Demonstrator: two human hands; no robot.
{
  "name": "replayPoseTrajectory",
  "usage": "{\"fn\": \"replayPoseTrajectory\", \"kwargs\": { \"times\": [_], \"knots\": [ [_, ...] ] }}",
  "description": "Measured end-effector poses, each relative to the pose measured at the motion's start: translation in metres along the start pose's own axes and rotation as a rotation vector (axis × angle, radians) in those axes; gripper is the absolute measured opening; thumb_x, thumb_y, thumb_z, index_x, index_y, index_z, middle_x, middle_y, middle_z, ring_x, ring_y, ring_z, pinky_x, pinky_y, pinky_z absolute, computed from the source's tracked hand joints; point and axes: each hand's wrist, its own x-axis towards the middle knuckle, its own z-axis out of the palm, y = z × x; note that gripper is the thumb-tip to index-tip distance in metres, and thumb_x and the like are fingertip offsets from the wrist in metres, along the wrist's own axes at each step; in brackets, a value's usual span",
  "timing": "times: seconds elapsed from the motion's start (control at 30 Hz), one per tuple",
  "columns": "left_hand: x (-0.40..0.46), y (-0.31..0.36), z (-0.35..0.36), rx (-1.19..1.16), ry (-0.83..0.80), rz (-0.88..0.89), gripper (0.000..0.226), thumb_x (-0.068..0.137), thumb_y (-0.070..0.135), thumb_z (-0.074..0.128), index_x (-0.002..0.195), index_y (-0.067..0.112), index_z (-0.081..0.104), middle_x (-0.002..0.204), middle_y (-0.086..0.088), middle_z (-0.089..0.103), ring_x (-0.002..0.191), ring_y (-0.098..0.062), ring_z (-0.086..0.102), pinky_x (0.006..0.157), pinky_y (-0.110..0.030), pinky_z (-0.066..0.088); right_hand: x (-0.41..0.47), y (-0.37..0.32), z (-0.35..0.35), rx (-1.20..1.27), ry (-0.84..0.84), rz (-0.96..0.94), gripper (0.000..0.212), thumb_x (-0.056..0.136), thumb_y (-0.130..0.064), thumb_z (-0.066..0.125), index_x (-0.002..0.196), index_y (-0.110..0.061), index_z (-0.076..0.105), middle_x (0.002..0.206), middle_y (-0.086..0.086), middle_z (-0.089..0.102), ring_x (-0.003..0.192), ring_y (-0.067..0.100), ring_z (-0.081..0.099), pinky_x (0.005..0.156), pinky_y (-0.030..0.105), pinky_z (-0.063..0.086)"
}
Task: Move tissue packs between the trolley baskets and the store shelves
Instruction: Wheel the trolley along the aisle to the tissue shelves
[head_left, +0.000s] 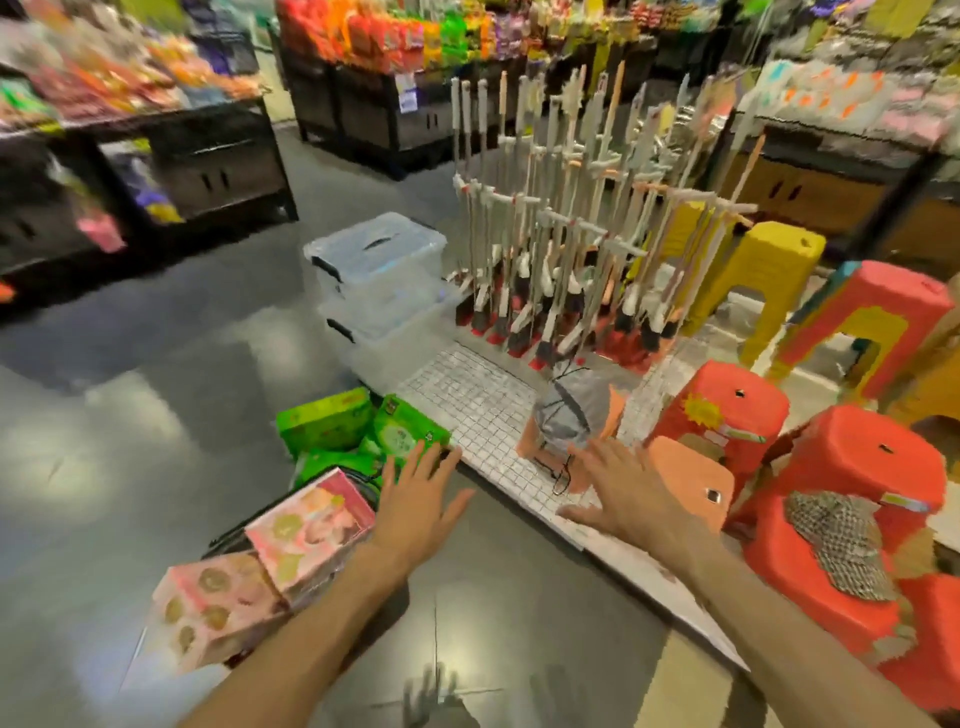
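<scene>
Both arms were stretched forward over the grey floor (156, 415). My left hand (415, 499) was flat, fingers (410, 467) spread wide, holding nothing. My right hand (623, 493) was the same: palm down, fingers splayed, empty.

The left hand hovered over the near edge of the green tissue packs (363, 431); contact unclear because of motion blur. The green packs lay bunched together low on the floor side, just left of the white grid shelf (467, 405). The pink tissue packs (270, 556) sat nearer to me, left of my left forearm, stacked and tilted in what looked like a dark basket (228, 540), of which only a rim showed.

The right hand was over the front edge of the grid shelf, near a grey bag with a black cord (566, 410) that lay on an orange sheet.

Red plastic stools (852, 467) were stacked to my right, yellow stools (769, 270) behind them. A rack of brooms (561, 234) stood at the back of the grid shelf, with clear lidded storage boxes (379, 280) stacked to its left. Far shelves of goods were blurred.
</scene>
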Motion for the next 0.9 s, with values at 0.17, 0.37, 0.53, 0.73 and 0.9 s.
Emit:
{"fn": "replayPoseTrajectory", "kwargs": {
  "times": [0.17, 0.37, 0.53, 0.73, 0.9],
  "knots": [
    [0.056, -0.052, 0.001, 0.007, 0.023, -0.218, 0.084, 0.090, 0.072, 0.012, 0.158, 0.028, 0.036, 0.165, -0.005, 0.033, 0.156, -0.028, 0.022, 0.123, -0.057, 0.011, 0.141, -0.012, -0.013, -0.040, -0.006, -0.238, 0.100, 0.086, -0.085, 0.037, 0.163, -0.032, -0.001, 0.170, 0.006, 0.011, 0.156, 0.026, 0.012, 0.123, 0.054, 0.016],
    [0.110, -0.125, 0.007, -0.038, 0.056, -0.485, 0.076, 0.094, 0.069, 0.022, 0.149, 0.025, 0.052, 0.154, -0.009, 0.050, 0.147, -0.032, 0.041, 0.116, -0.063, 0.029, 0.292, -0.073, -0.039, -0.137, 0.016, -0.520, 0.098, 0.087, -0.084, 0.038, 0.163, -0.032, 0.004, 0.168, 0.004, 0.019, 0.155, 0.027, 0.018, 0.122, 0.054, 0.019],
    [0.117, -0.173, -0.008, -0.084, 0.095, -0.743, 0.087, 0.090, 0.073, 0.006, 0.159, 0.028, 0.034, 0.166, -0.006, 0.032, 0.155, -0.028, 0.023, 0.123, -0.061, 0.017, 0.398, -0.148, -0.056, -0.195, 0.011, -0.793, 0.107, 0.073, -0.089, 0.017, 0.162, -0.030, 0.018, 0.163, 0.007, 0.033, 0.149, 0.030, 0.032, 0.118, 0.054, 0.028],
    [0.089, -0.208, -0.013, -0.123, 0.149, -1.139, 0.117, 0.070, 0.082, -0.032, 0.162, 0.030, 0.019, 0.171, -0.003, 0.015, 0.158, -0.025, 0.004, 0.126, -0.056, 0.004, 0.480, -0.265, -0.057, -0.254, -0.035, -1.163, 0.112, 0.067, -0.090, 0.010, 0.163, -0.032, 0.010, 0.165, 0.005, 0.028, 0.153, 0.026, 0.026, 0.121, 0.051, 0.023],
    [0.084, -0.224, 0.005, -0.237, 0.205, -1.482, 0.075, 0.099, 0.068, 0.018, 0.139, 0.022, 0.062, 0.145, -0.010, 0.059, 0.136, -0.033, 0.054, 0.109, -0.060, 0.042, 0.538, -0.356, -0.047, -0.332, -0.106, -1.430, 0.133, 0.052, -0.102, -0.016, 0.163, -0.033, 0.006, 0.168, 0.005, 0.022, 0.155, 0.025, 0.021, 0.123, 0.052, 0.017]
  ]
}}
